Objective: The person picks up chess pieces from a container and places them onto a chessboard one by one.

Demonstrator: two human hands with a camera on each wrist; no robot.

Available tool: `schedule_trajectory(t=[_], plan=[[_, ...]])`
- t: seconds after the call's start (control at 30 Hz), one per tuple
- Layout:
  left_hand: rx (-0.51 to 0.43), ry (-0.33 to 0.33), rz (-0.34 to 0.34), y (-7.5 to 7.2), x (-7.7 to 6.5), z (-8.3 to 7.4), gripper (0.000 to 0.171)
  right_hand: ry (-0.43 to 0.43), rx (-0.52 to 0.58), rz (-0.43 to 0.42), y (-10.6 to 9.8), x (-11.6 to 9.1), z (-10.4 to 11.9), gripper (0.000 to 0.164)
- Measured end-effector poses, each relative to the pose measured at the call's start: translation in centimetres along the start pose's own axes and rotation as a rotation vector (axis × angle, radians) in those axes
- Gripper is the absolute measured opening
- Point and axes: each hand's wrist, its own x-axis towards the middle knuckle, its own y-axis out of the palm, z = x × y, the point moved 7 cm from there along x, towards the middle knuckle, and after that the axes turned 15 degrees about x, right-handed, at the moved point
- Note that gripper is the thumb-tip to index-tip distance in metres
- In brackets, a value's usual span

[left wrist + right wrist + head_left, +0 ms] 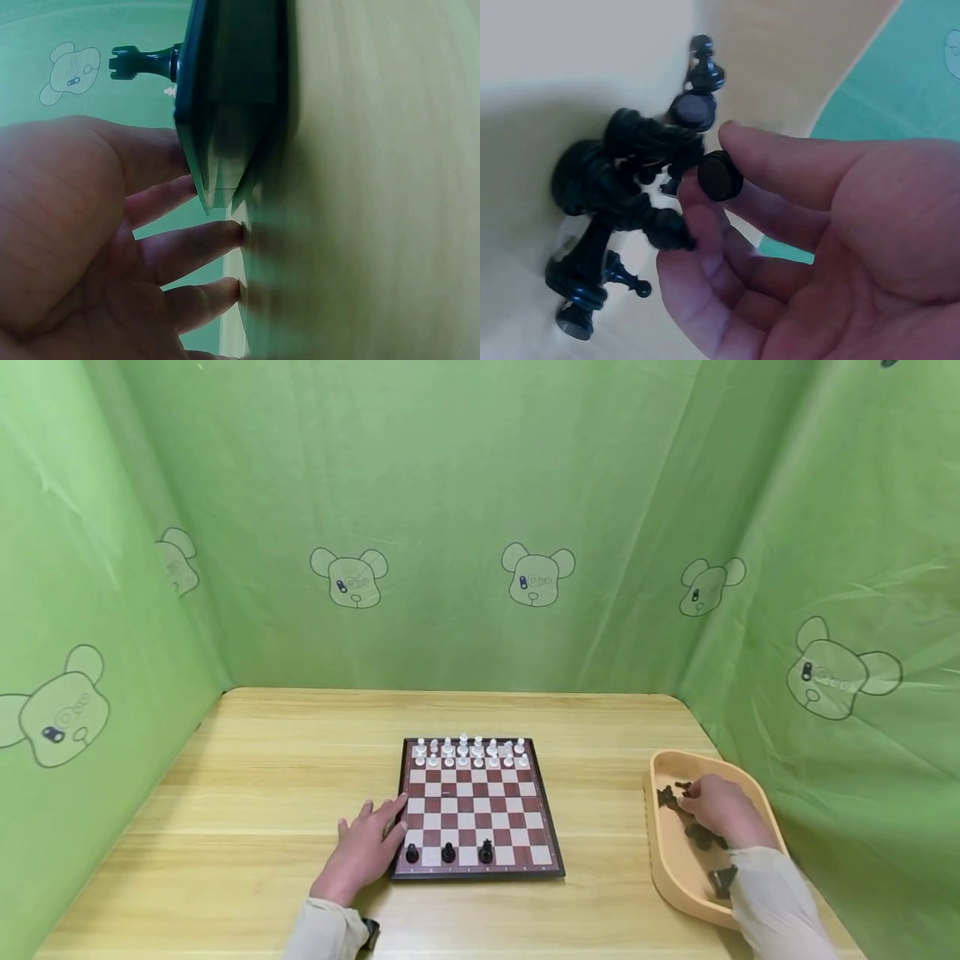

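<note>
A chessboard (pixel 480 810) lies on the table, with white chess pieces (pixel 463 749) standing in two rows along its far side. On the near row stand a black rook (pixel 142 64) at the left corner, another black piece (pixel 447 852) and a taller black piece (pixel 486 852). My left hand (pixel 367 847) rests against the board's left edge, fingers spread and fairly straight. Inside the tan bin my right hand (pixel 723 810) pinches a black chess piece (pixel 720 176) between thumb and fingers. Its round base faces the right wrist camera; its top is hidden.
The tan bin (pixel 660 860) stands at the table's right side, with loose black chess pieces (pixel 592 195) lying in a heap inside. Green curtains (pixel 450 643) printed with bear heads enclose the wooden table (pixel 262 793) at the back and both sides.
</note>
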Motion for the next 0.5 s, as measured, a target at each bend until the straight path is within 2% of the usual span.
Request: schedule_trajectory(t=[0.27, 0.5], plan=[[-0.005, -0.001, 0.001, 0.1, 0.0, 0.1, 0.050, 0.005, -0.002, -0.040, -0.9, -0.7, 1.2, 0.029], [-0.004, -0.001, 0.000, 0.0, 0.1, 0.0, 0.050, -0.010, 0.067, -0.036, -0.8, -1.9, 4.1, 0.034]])
